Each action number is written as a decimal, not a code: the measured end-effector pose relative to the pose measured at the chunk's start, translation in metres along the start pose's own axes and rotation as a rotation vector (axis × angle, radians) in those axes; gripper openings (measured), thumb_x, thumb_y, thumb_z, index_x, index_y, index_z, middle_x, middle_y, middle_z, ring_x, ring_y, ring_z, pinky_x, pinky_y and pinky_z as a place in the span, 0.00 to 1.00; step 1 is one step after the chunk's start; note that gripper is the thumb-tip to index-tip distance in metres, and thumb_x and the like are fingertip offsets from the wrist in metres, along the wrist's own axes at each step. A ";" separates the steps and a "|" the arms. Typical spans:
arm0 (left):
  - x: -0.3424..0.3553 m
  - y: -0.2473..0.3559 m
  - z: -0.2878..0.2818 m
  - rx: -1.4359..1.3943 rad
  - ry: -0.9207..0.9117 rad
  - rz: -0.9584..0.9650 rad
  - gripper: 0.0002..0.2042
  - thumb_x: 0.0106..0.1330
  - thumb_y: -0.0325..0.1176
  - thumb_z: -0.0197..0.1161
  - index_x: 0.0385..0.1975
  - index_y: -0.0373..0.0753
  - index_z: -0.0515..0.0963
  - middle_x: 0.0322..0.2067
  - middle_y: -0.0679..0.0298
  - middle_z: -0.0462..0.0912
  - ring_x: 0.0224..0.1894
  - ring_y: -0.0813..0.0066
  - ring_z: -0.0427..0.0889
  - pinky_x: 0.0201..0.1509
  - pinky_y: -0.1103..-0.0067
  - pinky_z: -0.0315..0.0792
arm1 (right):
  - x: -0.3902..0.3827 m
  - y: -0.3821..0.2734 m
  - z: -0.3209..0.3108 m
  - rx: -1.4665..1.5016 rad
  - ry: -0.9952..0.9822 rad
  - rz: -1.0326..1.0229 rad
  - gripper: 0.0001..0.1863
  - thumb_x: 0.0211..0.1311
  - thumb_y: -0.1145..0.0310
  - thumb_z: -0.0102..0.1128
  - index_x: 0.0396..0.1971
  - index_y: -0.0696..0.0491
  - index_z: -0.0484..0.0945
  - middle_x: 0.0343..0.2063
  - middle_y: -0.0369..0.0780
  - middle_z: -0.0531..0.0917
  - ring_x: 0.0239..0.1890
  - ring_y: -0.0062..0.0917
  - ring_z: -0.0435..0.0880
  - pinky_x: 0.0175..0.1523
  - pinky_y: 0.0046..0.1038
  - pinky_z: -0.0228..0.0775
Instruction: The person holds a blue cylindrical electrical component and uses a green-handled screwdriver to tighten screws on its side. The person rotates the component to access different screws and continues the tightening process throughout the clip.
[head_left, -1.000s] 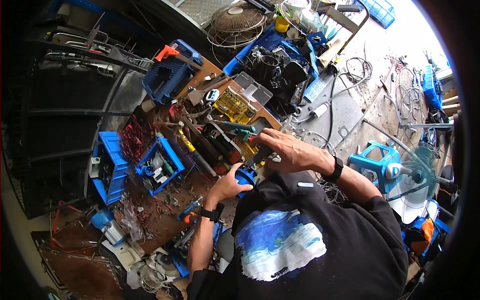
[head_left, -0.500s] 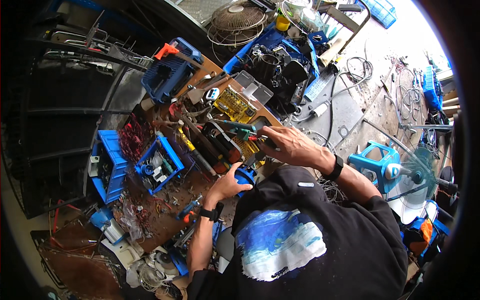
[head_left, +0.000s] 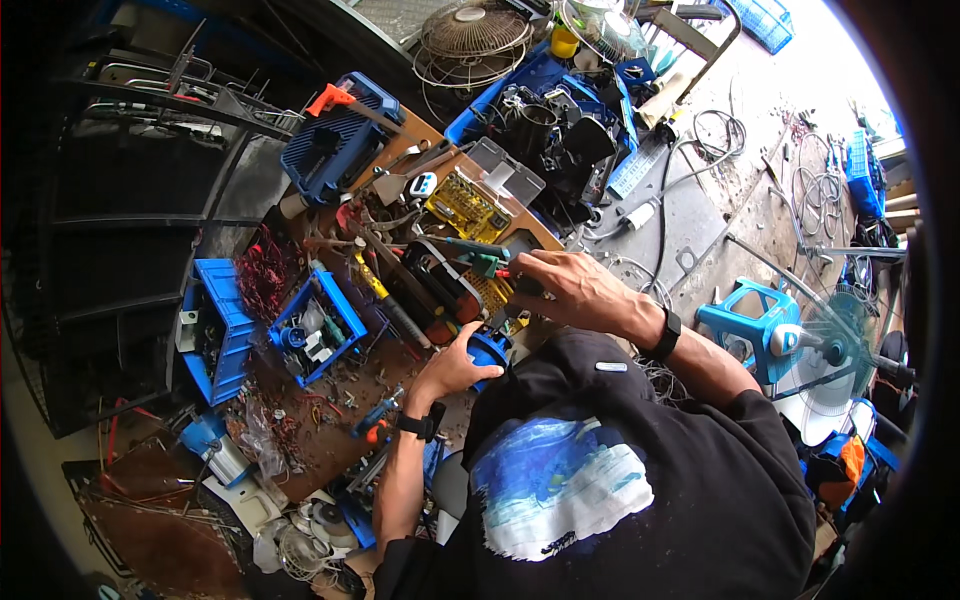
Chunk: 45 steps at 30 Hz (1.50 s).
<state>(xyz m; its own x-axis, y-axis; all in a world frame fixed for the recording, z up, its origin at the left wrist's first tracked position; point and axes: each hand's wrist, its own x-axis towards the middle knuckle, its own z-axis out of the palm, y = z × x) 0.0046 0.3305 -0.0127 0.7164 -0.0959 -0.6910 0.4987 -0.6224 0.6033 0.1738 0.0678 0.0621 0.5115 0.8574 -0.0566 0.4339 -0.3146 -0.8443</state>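
Observation:
My left hand is wrapped round the side of a round blue part, thumb and fingers gripping its rim. Above and to the right of it, my right hand closes on a dark-handled tool, which looks like a screwdriver. The tool slants down toward the blue part; whether its tip touches is too small to tell. Just beyond both hands lies an open black tool holder with red edges. Green-handled pliers rest close to my right fingertips.
A yellow bit set, a hammer with a yellow grip and a blue bin of small parts crowd the brown bench. An orange-handled saw lies over a blue case. To the right stands a blue stool beside a fan.
My right hand and the tool have shifted very slightly left and down. The left hand keeps its grip on the blue part in nearly the same place.

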 end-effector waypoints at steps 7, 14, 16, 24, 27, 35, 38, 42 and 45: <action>-0.001 0.002 0.000 -0.029 -0.016 -0.024 0.52 0.54 0.49 0.84 0.78 0.39 0.62 0.64 0.44 0.81 0.63 0.50 0.84 0.67 0.63 0.76 | 0.004 -0.018 -0.013 -0.033 -0.097 0.117 0.28 0.66 0.64 0.71 0.61 0.59 0.73 0.51 0.52 0.81 0.55 0.47 0.83 0.58 0.44 0.77; -0.002 0.004 0.000 0.004 -0.006 -0.046 0.52 0.55 0.49 0.84 0.77 0.38 0.63 0.63 0.44 0.81 0.62 0.52 0.84 0.66 0.64 0.77 | -0.003 0.006 0.003 -0.070 0.196 -0.303 0.23 0.72 0.58 0.66 0.56 0.57 0.72 0.42 0.51 0.83 0.46 0.48 0.86 0.50 0.46 0.78; 0.000 -0.002 0.002 -0.009 -0.012 -0.034 0.52 0.54 0.49 0.84 0.77 0.38 0.63 0.63 0.44 0.81 0.63 0.52 0.84 0.67 0.64 0.76 | -0.001 0.004 0.000 -0.085 0.064 -0.160 0.25 0.70 0.60 0.67 0.59 0.58 0.72 0.44 0.52 0.81 0.49 0.48 0.84 0.53 0.46 0.77; -0.006 0.012 -0.001 0.035 0.011 -0.058 0.52 0.54 0.51 0.84 0.77 0.40 0.63 0.62 0.44 0.82 0.62 0.50 0.84 0.67 0.63 0.76 | 0.004 0.003 -0.001 0.023 0.117 -0.208 0.27 0.66 0.58 0.72 0.58 0.57 0.75 0.44 0.49 0.84 0.49 0.49 0.85 0.57 0.47 0.77; -0.004 0.001 0.003 0.031 0.020 -0.041 0.53 0.53 0.52 0.83 0.78 0.41 0.62 0.63 0.43 0.82 0.63 0.48 0.84 0.67 0.62 0.76 | 0.008 0.001 -0.002 0.127 0.035 -0.053 0.22 0.67 0.60 0.70 0.54 0.56 0.77 0.40 0.46 0.82 0.49 0.47 0.84 0.56 0.45 0.77; 0.000 0.000 0.001 0.000 -0.025 -0.062 0.53 0.53 0.53 0.82 0.78 0.43 0.63 0.66 0.44 0.80 0.65 0.45 0.82 0.68 0.60 0.76 | 0.000 0.000 -0.003 0.093 0.054 -0.069 0.20 0.66 0.69 0.68 0.55 0.56 0.77 0.49 0.48 0.81 0.55 0.46 0.83 0.59 0.43 0.76; 0.003 -0.003 0.001 -0.038 -0.049 -0.042 0.53 0.53 0.53 0.83 0.78 0.41 0.63 0.66 0.44 0.79 0.65 0.49 0.83 0.68 0.62 0.76 | 0.003 0.002 0.002 0.053 0.023 0.008 0.18 0.64 0.73 0.68 0.53 0.55 0.78 0.48 0.47 0.81 0.54 0.45 0.83 0.57 0.43 0.77; 0.018 -0.037 0.007 -0.153 -0.065 0.013 0.54 0.52 0.54 0.85 0.77 0.35 0.63 0.66 0.46 0.79 0.64 0.55 0.82 0.68 0.65 0.76 | 0.002 0.031 0.015 0.120 0.062 -0.190 0.21 0.62 0.73 0.67 0.55 0.57 0.76 0.52 0.50 0.80 0.58 0.47 0.82 0.61 0.45 0.76; 0.018 -0.029 -0.001 -0.207 -0.097 -0.002 0.54 0.52 0.52 0.86 0.76 0.33 0.64 0.64 0.49 0.80 0.62 0.60 0.82 0.67 0.68 0.76 | 0.003 0.037 0.014 0.133 0.077 -0.195 0.21 0.60 0.74 0.68 0.53 0.58 0.76 0.50 0.49 0.82 0.55 0.46 0.84 0.61 0.43 0.77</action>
<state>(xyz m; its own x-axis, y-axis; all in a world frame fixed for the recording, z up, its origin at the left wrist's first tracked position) 0.0032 0.3475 -0.0421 0.6702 -0.1753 -0.7212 0.5966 -0.4508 0.6639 0.1806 0.0643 0.0235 0.4847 0.8615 0.1512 0.4314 -0.0852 -0.8981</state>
